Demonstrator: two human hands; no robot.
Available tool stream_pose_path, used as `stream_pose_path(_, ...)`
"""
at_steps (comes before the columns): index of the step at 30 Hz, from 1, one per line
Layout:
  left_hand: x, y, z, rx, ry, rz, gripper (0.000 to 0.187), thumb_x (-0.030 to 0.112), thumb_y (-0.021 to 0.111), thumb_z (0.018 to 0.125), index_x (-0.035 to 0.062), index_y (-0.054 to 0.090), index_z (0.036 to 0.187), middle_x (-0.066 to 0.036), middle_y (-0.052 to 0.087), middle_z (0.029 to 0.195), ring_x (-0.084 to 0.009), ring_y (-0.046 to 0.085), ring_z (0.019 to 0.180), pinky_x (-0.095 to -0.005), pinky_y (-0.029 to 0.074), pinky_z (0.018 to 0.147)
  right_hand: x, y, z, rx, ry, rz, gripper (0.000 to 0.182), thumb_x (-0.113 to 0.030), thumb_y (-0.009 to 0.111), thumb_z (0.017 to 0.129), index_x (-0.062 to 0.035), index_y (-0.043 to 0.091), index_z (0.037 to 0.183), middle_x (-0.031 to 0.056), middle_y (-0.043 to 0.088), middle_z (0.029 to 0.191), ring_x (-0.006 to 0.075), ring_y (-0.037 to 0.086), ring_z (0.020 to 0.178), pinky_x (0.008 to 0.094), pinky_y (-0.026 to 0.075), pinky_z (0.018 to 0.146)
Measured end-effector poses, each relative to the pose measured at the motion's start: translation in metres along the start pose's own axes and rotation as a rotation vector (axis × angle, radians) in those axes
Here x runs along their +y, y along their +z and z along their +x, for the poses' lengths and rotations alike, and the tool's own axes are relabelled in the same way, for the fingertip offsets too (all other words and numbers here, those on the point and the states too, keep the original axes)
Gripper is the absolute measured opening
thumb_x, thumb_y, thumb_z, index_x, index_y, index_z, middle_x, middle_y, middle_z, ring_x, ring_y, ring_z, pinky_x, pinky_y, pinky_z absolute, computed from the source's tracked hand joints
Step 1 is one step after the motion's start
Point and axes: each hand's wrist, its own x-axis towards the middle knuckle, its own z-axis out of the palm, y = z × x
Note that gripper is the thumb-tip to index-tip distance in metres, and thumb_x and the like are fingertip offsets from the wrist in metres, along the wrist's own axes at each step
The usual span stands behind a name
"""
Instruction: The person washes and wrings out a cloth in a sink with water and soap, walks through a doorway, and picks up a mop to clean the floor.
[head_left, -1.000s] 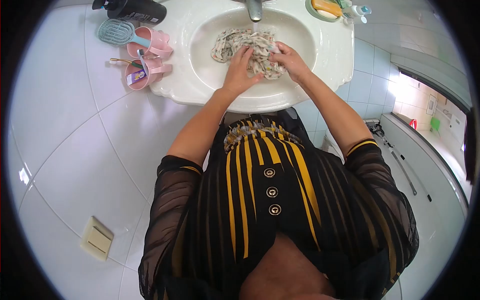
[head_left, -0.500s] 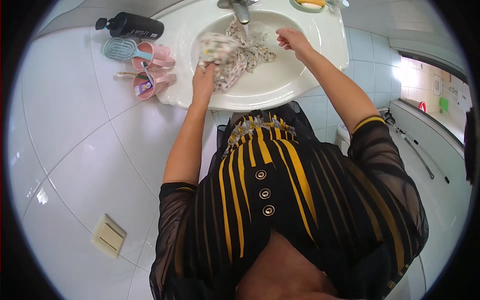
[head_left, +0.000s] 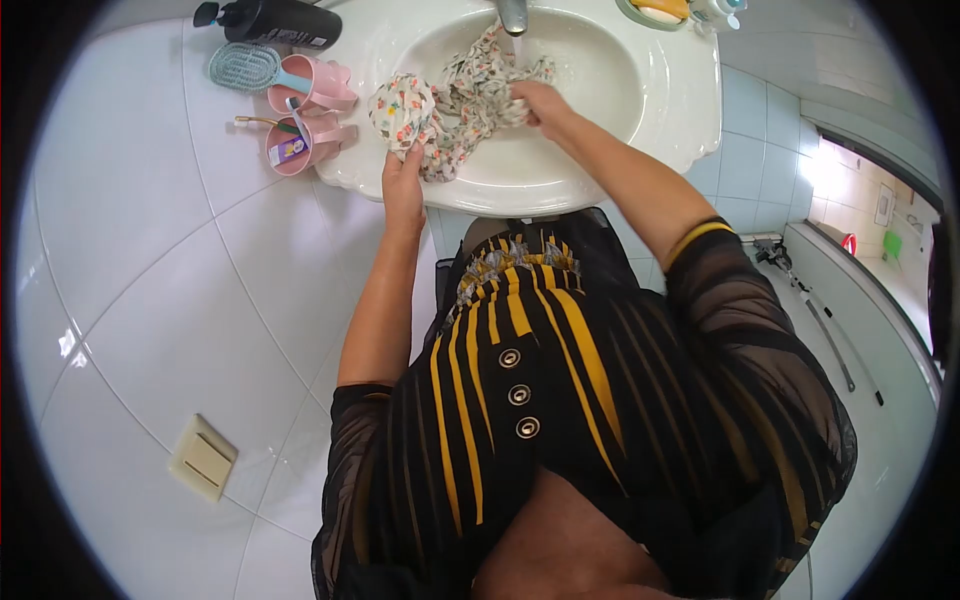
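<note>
A wet, bunched floral cloth [head_left: 462, 95], white with small coloured flowers, lies partly in the white washbasin [head_left: 620, 150] and partly over its left rim. My left hand [head_left: 404, 185] grips a bundled part of it at the near left edge. On the right side of the cloth, my right hand [head_left: 543, 107] is closed round a fold under the faucet [head_left: 513, 18]. Water runs from the spout close to that hand. Whether the cloth is a garment cannot be made out.
Left of the basin are a black pump bottle [head_left: 280, 24], a pale blue hairbrush [head_left: 243, 66] and two pink cups [head_left: 322, 85], one with toothbrushes and a tube. A soap dish [head_left: 655, 14] and small bottle [head_left: 718, 12] stand at the back right. A light switch [head_left: 205, 458] is on the tiled wall.
My right hand has come down and left from above the basin and taken hold of the cloth. The bundle in my left hand has settled over the left rim. The view has shifted slightly.
</note>
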Motion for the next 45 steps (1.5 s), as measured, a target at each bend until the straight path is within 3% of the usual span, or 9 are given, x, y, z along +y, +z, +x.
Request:
stream_pose_path(10,0.046,0.001,-0.009,-0.192,0.125,-0.365,0.047,-0.002,0.049,0.074,-0.0047,0.043,0.121,-0.011,0.051,0.12,-0.02,0.048,0.109,-0.0332,0.035,0.092,-0.145,0.007,-0.178,-0.526,-0.469,-0.304,0.027,-0.013,0.052,0.069,-0.0015,0.06,0.092,0.0031,0.057,0.089,0.0101,0.051,0.082,0.0232,0.041,0.075)
stream_pose_path(14,0.072,0.003,-0.006,-0.607,0.072,-0.578,0.051,0.014,0.047,0.077,-0.0054,0.04,0.124,-0.014,0.048,0.125,-0.0226,0.045,0.113,-0.035,0.034,0.094,-0.142,0.006,-0.167,-0.137,-0.745,-1.16,0.043,-0.024,0.059,0.077,-0.0105,0.053,0.118,0.0071,0.055,0.104,0.0161,0.051,0.096,0.0286,0.042,0.081)
stream_pose_path(17,0.063,0.023,0.005,-0.645,-0.054,-0.596,0.056,0.023,0.045,0.077,-0.0053,0.039,0.125,-0.014,0.047,0.126,-0.0237,0.043,0.116,-0.0368,0.033,0.097,-0.119,0.018,-0.14,-0.132,-1.121,-1.01,0.056,-0.024,0.064,0.071,-0.0116,0.047,0.123,0.0161,0.056,0.107,0.0269,0.052,0.105,0.0364,0.041,0.09)
stream_pose_path(22,0.032,0.028,0.036,-0.475,-0.275,-0.518,0.044,0.029,0.043,0.086,0.0016,0.046,0.12,-0.012,0.05,0.122,-0.0233,0.045,0.115,-0.0363,0.032,0.098,-0.108,0.022,-0.126,-0.387,-0.346,-0.488,0.059,-0.027,0.067,0.072,-0.0033,0.047,0.123,0.0085,0.06,0.103,0.0146,0.055,0.093,0.0266,0.044,0.082)
stream_pose_path(25,0.008,0.024,0.044,-0.395,-0.193,0.049,0.05,0.033,0.045,0.086,0.0046,0.041,0.127,-0.012,0.047,0.126,-0.0228,0.043,0.116,-0.0359,0.03,0.099,-0.094,0.014,-0.115,-0.215,-0.361,-0.692,0.045,-0.019,0.062,0.077,-0.0072,0.052,0.118,0.0009,0.059,0.087,0.005,0.051,0.068,0.0198,0.041,0.054)
stream_pose_path(29,0.012,0.034,0.038,-0.41,0.203,0.262,0.068,0.031,0.057,0.083,0.0053,0.025,0.137,-0.012,0.036,0.134,-0.0241,0.038,0.12,-0.0338,0.028,0.1,-0.09,0.014,-0.123,-0.272,-0.377,-0.746,0.042,-0.021,0.063,0.076,-0.0077,0.055,0.115,0.0014,0.059,0.086,0.0046,0.05,0.067,0.0189,0.039,0.05)
stream_pose_path(35,0.038,0.036,0.047,-0.669,-0.088,0.218,0.072,0.028,0.066,0.077,0.0057,0.031,0.135,-0.013,0.041,0.13,-0.0214,0.037,0.121,-0.0324,0.027,0.101,-0.109,0.009,-0.139,-0.487,-0.398,-0.727,0.043,-0.019,0.061,0.077,-0.0046,0.052,0.116,0.0034,0.059,0.093,0.007,0.055,0.076,0.0197,0.044,0.059)
stream_pose_path(38,0.019,0.029,0.043,-0.681,0.14,0.389,0.071,0.024,0.07,0.074,0.0063,0.036,0.133,-0.011,0.046,0.125,-0.0207,0.041,0.117,-0.0307,0.031,0.099,-0.108,0.007,-0.155,-0.366,-0.3,-0.136,0.038,-0.011,0.055,0.077,0.0016,0.052,0.113,0.0074,0.061,0.099,0.014,0.059,0.087,0.0269,0.047,0.081)
stream_pose_path(45,0.013,0.041,0.037,-0.592,0.206,0.582,0.041,0.005,0.073,0.066,0.0028,0.058,0.105,-0.008,0.059,0.102,-0.0179,0.055,0.097,-0.029,0.042,0.085,-0.139,0.025,-0.194,-0.661,-0.423,0.086,0.045,-0.012,0.056,0.075,0.0039,0.05,0.116,0.0116,0.059,0.104,0.0158,0.058,0.093,0.0266,0.046,0.085)
